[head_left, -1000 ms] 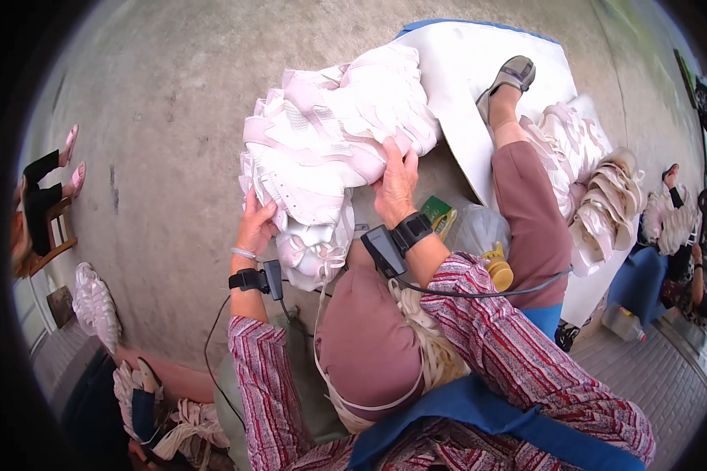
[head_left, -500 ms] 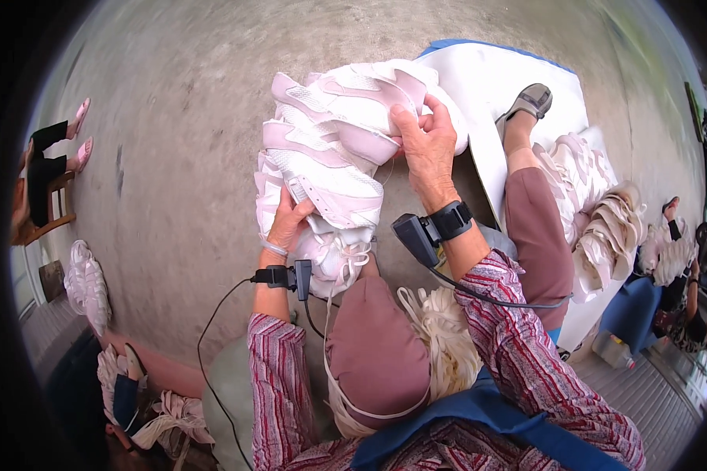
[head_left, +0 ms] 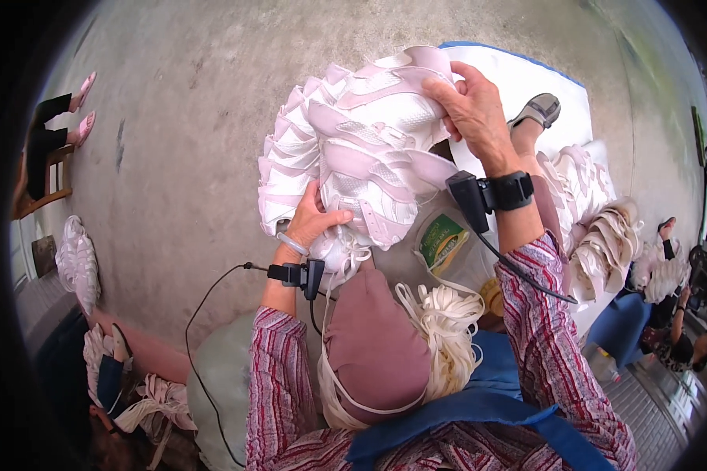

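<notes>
A thick, nested stack of white and pale pink shoe uppers (head_left: 369, 149) spreads out in front of my knees. My left hand (head_left: 314, 220) is closed around its near side, the thumb resting on a white upper. At the far right end my right hand (head_left: 475, 110) pinches the edge of one upper between thumb and fingers. Part of the right fingers is hidden behind the material. Just below the stack, a laced upper (head_left: 334, 255) hangs by my knee. A bundle of cream laces (head_left: 446, 330) lies over my lap, with one strand looped round my left knee.
A clear plastic jug with a green label (head_left: 444, 242) stands between my legs. To the right are a white board (head_left: 526, 82) and more piled uppers (head_left: 605, 243). Another person's pink slippers (head_left: 86, 125) show at far left; another person sits far right. Wristband cables trail from both arms.
My right hand has moved right and up, drawing the far end of the stack that way. The left hand has shifted slightly right. The jug has come into view.
</notes>
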{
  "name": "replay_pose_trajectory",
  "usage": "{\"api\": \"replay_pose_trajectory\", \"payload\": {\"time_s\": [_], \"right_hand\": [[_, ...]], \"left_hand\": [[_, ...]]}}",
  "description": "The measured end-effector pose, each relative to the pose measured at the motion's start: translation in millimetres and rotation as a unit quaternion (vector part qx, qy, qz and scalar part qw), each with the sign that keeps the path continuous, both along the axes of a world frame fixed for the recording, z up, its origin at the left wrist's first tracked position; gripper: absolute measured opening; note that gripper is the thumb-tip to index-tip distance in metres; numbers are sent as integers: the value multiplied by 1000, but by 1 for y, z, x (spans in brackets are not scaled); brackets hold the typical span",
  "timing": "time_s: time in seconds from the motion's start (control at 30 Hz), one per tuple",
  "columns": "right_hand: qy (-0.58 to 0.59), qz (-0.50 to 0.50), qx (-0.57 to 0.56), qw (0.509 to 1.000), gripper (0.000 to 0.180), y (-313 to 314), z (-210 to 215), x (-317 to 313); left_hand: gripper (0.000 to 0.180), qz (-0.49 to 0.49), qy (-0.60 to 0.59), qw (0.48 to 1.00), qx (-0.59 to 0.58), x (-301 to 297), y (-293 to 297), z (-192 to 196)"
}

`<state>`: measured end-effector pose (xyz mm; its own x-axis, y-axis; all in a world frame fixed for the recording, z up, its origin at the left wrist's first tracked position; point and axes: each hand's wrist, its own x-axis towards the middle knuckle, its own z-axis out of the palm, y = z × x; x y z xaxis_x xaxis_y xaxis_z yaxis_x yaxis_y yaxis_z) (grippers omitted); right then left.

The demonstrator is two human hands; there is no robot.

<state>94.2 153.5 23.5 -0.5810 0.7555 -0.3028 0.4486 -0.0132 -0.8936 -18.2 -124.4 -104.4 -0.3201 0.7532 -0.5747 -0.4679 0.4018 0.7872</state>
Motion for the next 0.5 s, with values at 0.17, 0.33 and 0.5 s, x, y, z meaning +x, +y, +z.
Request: {"api": "replay_pose_trajectory", "payload": {"time_s": [0.17, 0.33, 0.5], "right_hand": [[161, -10, -171, 972, 85, -2, -45, -4], [114, 57, -66, 990, 85, -1, -64, 27], [22, 47, -26, 998, 79, -35, -63, 42]], "left_hand": [[82, 45, -5, 999, -29, 0, 4, -18], [99, 64, -2, 998, -20, 0, 10, -15], [96, 26, 9, 1000, 1, -8, -2, -14]]}}
